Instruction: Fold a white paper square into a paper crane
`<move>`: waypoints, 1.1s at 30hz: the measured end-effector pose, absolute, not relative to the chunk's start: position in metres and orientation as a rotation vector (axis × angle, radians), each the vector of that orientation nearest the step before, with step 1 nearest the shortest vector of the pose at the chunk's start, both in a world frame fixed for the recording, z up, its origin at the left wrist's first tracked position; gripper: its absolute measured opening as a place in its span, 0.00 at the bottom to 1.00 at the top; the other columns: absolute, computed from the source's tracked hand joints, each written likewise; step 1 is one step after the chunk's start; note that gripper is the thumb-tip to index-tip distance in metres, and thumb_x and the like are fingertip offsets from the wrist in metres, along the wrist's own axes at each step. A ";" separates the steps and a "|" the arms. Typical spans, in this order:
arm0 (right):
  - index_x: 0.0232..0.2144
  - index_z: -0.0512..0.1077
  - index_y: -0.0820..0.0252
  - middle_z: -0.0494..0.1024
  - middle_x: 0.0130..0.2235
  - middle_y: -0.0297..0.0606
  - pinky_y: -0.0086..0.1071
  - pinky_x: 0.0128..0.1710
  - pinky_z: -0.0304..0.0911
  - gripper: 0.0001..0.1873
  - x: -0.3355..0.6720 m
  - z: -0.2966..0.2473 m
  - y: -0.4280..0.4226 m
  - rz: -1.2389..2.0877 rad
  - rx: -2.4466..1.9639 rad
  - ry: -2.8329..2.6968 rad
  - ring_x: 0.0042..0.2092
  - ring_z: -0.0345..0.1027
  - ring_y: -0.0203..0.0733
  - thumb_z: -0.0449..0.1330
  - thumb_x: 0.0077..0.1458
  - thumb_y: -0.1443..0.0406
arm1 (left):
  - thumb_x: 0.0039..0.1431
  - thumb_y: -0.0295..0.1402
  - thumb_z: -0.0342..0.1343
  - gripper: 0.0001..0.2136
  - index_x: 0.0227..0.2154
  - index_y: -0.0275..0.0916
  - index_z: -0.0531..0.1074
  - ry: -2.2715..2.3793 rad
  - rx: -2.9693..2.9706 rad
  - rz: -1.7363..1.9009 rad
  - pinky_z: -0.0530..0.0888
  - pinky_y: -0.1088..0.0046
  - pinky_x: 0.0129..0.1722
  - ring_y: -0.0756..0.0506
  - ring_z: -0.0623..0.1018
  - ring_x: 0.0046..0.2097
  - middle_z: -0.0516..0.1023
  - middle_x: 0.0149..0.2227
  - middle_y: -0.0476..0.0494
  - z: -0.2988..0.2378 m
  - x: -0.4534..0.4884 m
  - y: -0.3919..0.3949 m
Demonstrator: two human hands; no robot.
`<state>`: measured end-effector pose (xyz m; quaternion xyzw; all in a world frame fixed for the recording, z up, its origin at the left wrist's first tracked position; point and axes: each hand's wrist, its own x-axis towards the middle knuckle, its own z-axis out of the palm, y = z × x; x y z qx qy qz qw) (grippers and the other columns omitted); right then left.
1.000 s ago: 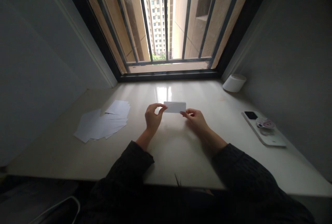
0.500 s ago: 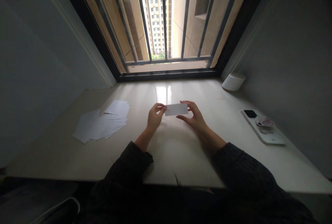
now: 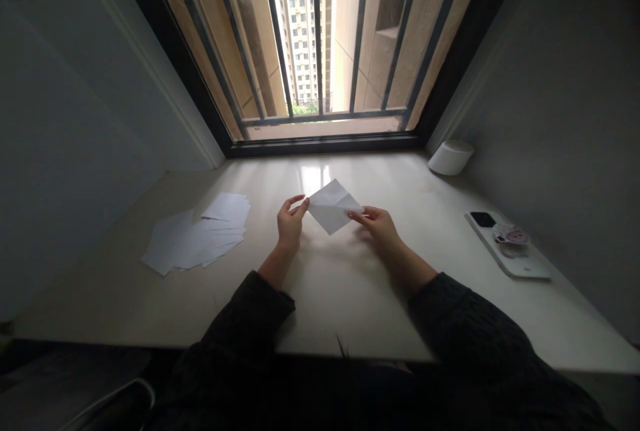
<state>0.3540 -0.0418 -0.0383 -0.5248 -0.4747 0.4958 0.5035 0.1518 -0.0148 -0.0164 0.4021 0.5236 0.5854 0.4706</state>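
A square white sheet of paper [image 3: 332, 208] is held above the table like a diamond, one corner up and one down, with crease lines across it. My left hand [image 3: 291, 221] pinches its left corner between thumb and fingers. At the opposite corner, my right hand [image 3: 377, 223] grips the paper with the thumb in front. Left of my hands lies a loose fanned pile of white paper sheets [image 3: 190, 241] on the table.
The pale glossy table [image 3: 345, 304] reaches to a barred window [image 3: 320, 51]. On the right lies a white phone [image 3: 515, 261] with a round pink grip on its back. A white cylindrical object [image 3: 451, 157] stands in the back right corner by the wall.
The paper was a narrow folded rectangle; now it is opened out to a square and turned corner up. My left hand has shifted slightly left, and my right hand's fingers have closed on the right corner.
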 end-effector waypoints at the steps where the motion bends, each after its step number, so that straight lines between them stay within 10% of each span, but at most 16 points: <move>1: 0.29 0.76 0.59 0.74 0.25 0.35 0.30 0.19 0.57 0.23 0.354 -0.040 -0.041 1.212 -1.270 -1.094 0.21 0.62 0.35 0.65 0.39 0.46 | 0.45 0.42 0.64 0.21 0.41 0.36 0.72 1.283 0.997 1.433 0.70 0.71 0.37 0.47 0.77 0.35 0.79 0.31 0.43 -0.017 0.152 -0.015; 33: 0.29 0.77 0.62 0.74 0.21 0.35 0.32 0.26 0.61 0.22 0.356 -0.042 -0.036 1.069 -1.236 -0.930 0.23 0.63 0.35 0.68 0.36 0.51 | 0.42 0.43 0.66 0.30 0.50 0.40 0.71 1.094 1.064 1.041 0.68 0.78 0.24 0.51 0.74 0.26 0.78 0.29 0.46 -0.021 0.153 -0.018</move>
